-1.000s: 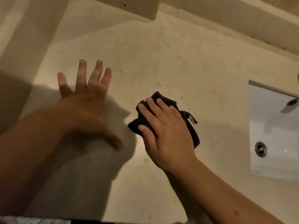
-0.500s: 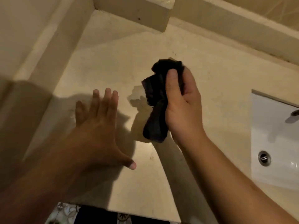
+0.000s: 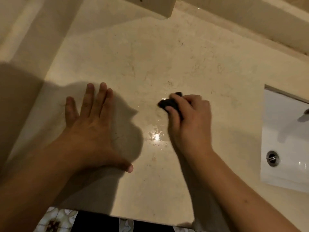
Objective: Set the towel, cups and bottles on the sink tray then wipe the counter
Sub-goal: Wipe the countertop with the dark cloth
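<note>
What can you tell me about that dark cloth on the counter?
The dark cloth looks black and soft, bunched into a small wad. Most of it is hidden under the right hand, whose curled fingers grip it and press it down on the beige stone counter, left of the white sink. Only its far and left edges show, slightly blurred. A wet sheen lies just in front of it.

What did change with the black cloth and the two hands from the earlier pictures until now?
The right hand bunched the black cloth, lifted it off the counter, and has now brought it back down onto the surface. The left hand stayed flat and open on the counter. The sink is unchanged.
</note>
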Available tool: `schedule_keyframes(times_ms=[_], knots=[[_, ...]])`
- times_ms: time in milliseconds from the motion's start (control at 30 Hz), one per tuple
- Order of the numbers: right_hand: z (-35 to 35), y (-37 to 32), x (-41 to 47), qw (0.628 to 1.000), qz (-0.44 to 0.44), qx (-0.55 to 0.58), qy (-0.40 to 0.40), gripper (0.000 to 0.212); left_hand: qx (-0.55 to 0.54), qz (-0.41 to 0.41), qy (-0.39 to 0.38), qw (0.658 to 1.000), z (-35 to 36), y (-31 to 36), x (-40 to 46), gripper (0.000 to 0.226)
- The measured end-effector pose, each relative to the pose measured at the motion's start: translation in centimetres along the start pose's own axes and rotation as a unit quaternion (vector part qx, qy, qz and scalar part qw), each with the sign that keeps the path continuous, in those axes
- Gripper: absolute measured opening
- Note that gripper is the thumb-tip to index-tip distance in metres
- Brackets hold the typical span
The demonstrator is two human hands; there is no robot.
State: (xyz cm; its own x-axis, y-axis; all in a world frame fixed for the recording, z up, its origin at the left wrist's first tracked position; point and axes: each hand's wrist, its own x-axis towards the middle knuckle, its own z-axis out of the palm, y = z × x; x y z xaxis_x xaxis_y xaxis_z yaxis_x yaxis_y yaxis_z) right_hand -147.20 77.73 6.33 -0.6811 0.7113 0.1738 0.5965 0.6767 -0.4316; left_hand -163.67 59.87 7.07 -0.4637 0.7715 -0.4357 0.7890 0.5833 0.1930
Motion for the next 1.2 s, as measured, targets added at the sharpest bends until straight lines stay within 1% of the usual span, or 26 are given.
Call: schedule_keyframes(times_ms=[67, 167, 233, 300, 367, 400, 467, 500, 567, 633, 667, 700, 733, 800, 867, 933, 1000, 1133, 1200], knots=[[-2.2, 3.8, -0.1, 0.998, 0.052, -0.015, 0.015, 0.033, -0.01, 0.0, -0.013, 1.0, -0.6, 0.2, -0.2, 0.179], [-5.8, 8.5, 0.0, 0.987, 0.155, -0.03, 0.023, 0.034, -0.027, 0.012, -0.017, 0.999, -1.4, 0.9, -0.7, 0.175], [-7.4, 9.6, 0.1, 0.977, 0.212, -0.009, 0.036, 0.036, -0.034, 0.042, -0.003, 0.999, -1.4, 1.8, -1.2, 0.173], [-8.1, 8.4, 0.5, 0.963, 0.248, 0.06, 0.092, 0.037, -0.047, 0.062, 0.006, 0.997, -1.0, 3.1, -1.8, 0.171], [-7.9, 5.3, 0.7, 0.945, 0.242, 0.17, 0.143, 0.034, -0.054, 0.062, 0.004, 0.997, -0.4, 4.1, -2.3, 0.173], [-7.5, 3.2, 0.5, 0.935, 0.231, 0.22, 0.155, 0.033, -0.056, 0.059, 0.002, 0.997, -0.1, 4.5, -2.5, 0.173], [-5.9, -0.9, -0.1, 0.926, 0.198, 0.29, 0.14, 0.032, -0.052, 0.055, 0.0, 0.997, 0.5, 4.5, -2.8, 0.174], [-4.9, -3.0, -0.6, 0.931, 0.171, 0.3, 0.119, 0.033, -0.044, 0.054, 0.003, 0.998, 0.8, 4.3, -3.0, 0.174], [-2.7, -6.4, -1.7, 0.952, 0.089, 0.288, 0.058, 0.035, -0.011, 0.063, 0.008, 0.998, 1.1, 3.8, -3.2, 0.172], [-0.4, -8.1, -3.1, 0.963, 0.008, 0.266, -0.032, 0.029, 0.025, 0.08, 0.007, 0.996, 1.5, 3.5, -3.2, 0.163], [0.6, -8.3, -3.9, 0.969, -0.019, 0.238, -0.068, 0.027, 0.039, 0.082, 0.009, 0.996, 1.6, 3.6, -3.2, 0.156], [1.3, -8.1, -4.5, 0.976, -0.032, 0.198, -0.081, 0.028, 0.046, 0.08, 0.012, 0.996, 1.7, 3.6, -3.0, 0.151], [1.9, -7.7, -4.9, 0.984, -0.035, 0.157, -0.078, 0.03, 0.047, 0.076, 0.015, 0.996, 1.8, 3.7, -2.9, 0.152], [2.4, -6.4, -4.8, 0.992, -0.046, 0.102, -0.059, 0.03, 0.037, 0.067, 0.022, 0.997, 1.9, 3.9, -2.7, 0.162], [2.1, -4.7, -3.9, 0.995, -0.064, 0.07, -0.036, 0.028, 0.034, 0.047, 0.028, 0.998, 1.8, 4.2, -2.7, 0.171], [1.4, -2.1, -2.6, 0.997, -0.055, 0.058, 0.007, 0.026, 0.033, 0.032, 0.031, 0.998, 1.9, 4.4, -2.8, 0.177], [-0.1, 1.2, -1.9, 0.998, -0.019, 0.043, 0.035, 0.025, 0.031, 0.022, 0.031, 0.999, 1.9, 4.5, -2.9, 0.18], [-4.5, 8.3, -2.3, 0.996, 0.086, -0.012, 0.033, 0.026, 0.019, 0.018, 0.034, 0.999, 1.8, 4.6, -2.7, 0.178], [-6.4, 10.8, -2.4, 0.99, 0.135, -0.035, 0.025, 0.028, 0.011, 0.017, 0.038, 0.999, 1.7, 4.5, -2.8, 0.177]])
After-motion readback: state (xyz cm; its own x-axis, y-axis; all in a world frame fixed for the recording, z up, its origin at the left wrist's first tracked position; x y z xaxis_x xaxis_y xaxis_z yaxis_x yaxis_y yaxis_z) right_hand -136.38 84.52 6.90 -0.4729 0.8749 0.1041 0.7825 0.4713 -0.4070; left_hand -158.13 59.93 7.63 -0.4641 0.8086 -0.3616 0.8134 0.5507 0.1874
